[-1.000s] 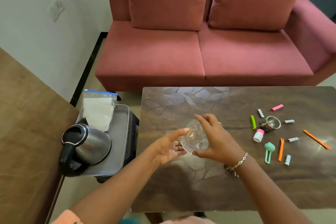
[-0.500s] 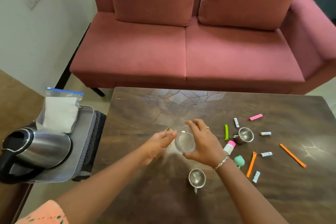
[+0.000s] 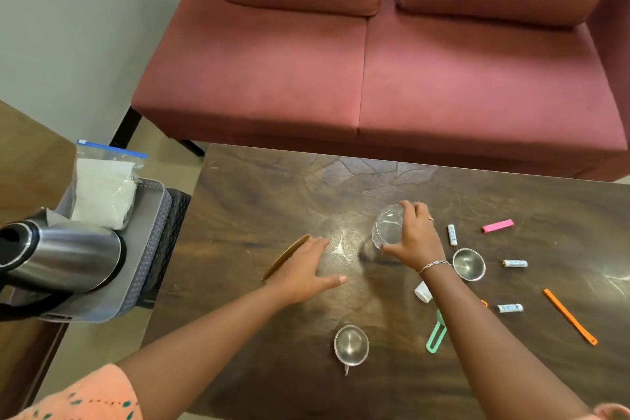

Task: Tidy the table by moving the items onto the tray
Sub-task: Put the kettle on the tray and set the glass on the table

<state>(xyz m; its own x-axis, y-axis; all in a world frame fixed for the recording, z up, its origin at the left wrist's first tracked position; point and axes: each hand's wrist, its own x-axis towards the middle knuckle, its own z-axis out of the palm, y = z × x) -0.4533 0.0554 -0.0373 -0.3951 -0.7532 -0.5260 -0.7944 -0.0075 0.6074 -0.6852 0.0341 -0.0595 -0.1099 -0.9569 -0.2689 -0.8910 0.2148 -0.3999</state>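
My right hand grips a clear glass jar, tilted just above the dark wooden table. My left hand is spread flat with straight fingers, touching a brown round lid that stands tilted on its edge by my fingers. The grey tray sits left of the table and holds a steel kettle and a zip bag of white powder.
Loose on the table are two steel cups, several batteries, a pink clip, an orange strip, a green scoop and a small white bottle. A pink sofa stands behind.
My left hand has left the jar and moved left with the brown lid. My right hand has carried the jar a little to the right. The view has shifted.
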